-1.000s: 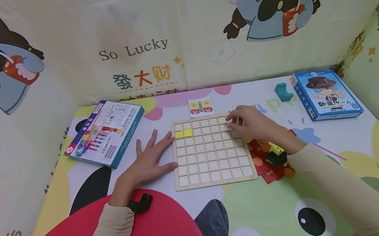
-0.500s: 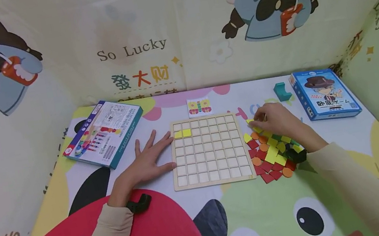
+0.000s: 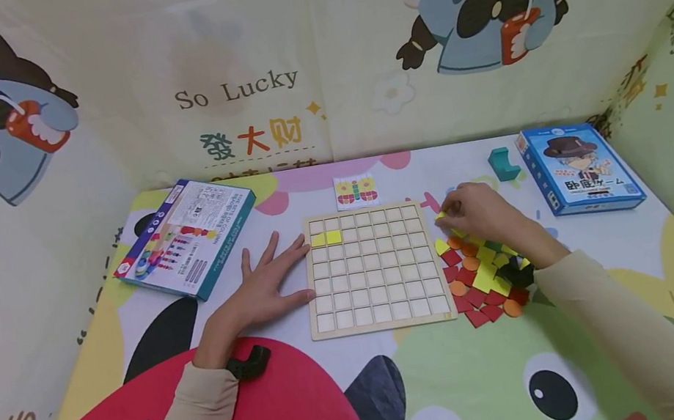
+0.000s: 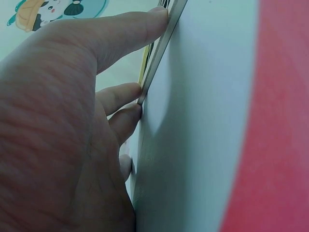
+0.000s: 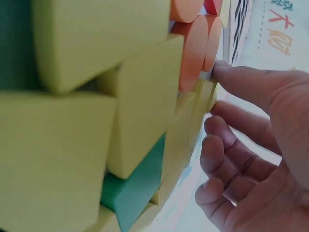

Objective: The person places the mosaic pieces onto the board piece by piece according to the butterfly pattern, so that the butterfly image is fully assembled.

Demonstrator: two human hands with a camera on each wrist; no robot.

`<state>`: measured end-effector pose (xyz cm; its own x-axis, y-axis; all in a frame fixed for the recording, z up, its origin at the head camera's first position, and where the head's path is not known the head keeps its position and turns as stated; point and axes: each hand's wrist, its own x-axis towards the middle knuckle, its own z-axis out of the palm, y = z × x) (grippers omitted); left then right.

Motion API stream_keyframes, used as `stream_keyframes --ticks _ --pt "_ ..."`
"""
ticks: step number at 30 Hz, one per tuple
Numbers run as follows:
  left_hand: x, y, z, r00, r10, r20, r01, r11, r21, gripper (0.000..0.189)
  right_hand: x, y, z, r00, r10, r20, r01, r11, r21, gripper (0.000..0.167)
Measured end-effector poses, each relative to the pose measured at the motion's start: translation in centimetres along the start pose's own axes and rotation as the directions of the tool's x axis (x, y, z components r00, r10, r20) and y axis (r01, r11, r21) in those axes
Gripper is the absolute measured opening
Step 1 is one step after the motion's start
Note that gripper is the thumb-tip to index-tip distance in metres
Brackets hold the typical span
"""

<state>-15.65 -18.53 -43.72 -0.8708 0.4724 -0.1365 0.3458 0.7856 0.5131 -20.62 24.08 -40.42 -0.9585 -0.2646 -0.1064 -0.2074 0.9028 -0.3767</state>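
A square wooden grid board [image 3: 386, 325] lies flat on the table, with two yellow square tiles [image 3: 325, 238] side by side in its second row. My left hand [image 3: 263, 289] is spread on the table, thumb and fingertips touching the board's left edge; the left wrist view shows the thumb [image 4: 130, 36] against that edge. Right of the board lies a loose pile of red, orange, yellow and green tiles [image 3: 486, 272]. At the pile's far end my right hand [image 3: 478, 212] pinches a yellow tile [image 5: 213, 94] between thumb and index finger, other fingers curled.
A butterfly pattern card [image 3: 357, 192] lies behind the board. One game box [image 3: 188, 238] lies at the back left, a blue box [image 3: 581, 169] at the back right. A small teal L-shaped block [image 3: 504, 164] sits beside the blue box.
My right hand has moved from the board's upper right corner rightward to the pile's far end, where it fingers a yellow tile. The left hand stays put.
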Motion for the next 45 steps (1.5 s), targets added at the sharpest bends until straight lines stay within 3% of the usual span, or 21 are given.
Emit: stream_keyframes --ticks 10,19,29,45 --pt "0.0 0.0 0.1 1.000 0.005 -0.001 -0.005 1.000 -0.004 0.091 -0.3 0.2 -0.2 0.996 -0.086 0.032 0.085 0.996 0.040 0.037" --pt "0.0 -0.1 0.1 1.000 0.000 0.002 0.000 1.000 0.000 0.091 0.0 -0.1 0.0 1.000 0.019 -0.008 -0.019 1.000 -0.016 0.047" --pt "0.1 -0.2 0.2 1.000 -0.002 0.002 0.002 1.000 0.005 0.089 0.0 -0.1 0.1 1.000 -0.013 0.009 0.013 0.999 0.035 0.038" --pt "0.1 -0.2 0.2 1.000 -0.006 0.002 0.006 1.000 0.005 0.089 0.6 -1.1 0.6 1.000 -0.022 0.018 0.022 0.999 0.029 0.038"
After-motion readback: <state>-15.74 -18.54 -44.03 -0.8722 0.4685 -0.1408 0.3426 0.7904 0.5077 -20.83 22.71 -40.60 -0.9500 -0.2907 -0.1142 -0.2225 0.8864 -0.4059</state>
